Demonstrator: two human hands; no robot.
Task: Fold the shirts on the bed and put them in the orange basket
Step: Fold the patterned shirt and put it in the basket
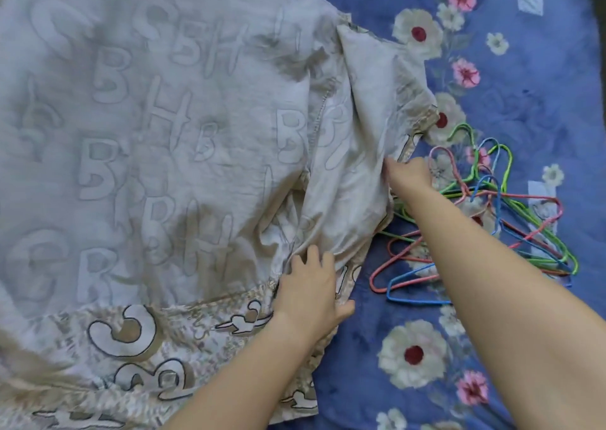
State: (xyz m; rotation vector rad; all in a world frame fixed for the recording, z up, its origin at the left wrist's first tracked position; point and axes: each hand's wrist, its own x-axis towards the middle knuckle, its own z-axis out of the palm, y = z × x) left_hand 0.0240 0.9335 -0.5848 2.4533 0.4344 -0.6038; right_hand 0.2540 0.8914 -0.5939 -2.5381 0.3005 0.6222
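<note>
Pinning the shirt (164,141), spread over the bed's (377,324) left, with the left hand (308,285) pressing its near side, carry the sleeve (367,118) pinched in the right hand (408,174) leftward, clear of the hangers (492,197)

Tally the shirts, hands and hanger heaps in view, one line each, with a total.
beige lettered shirt: 1
hands: 2, left hand and right hand
heap of coloured wire hangers: 1
total: 4
</note>
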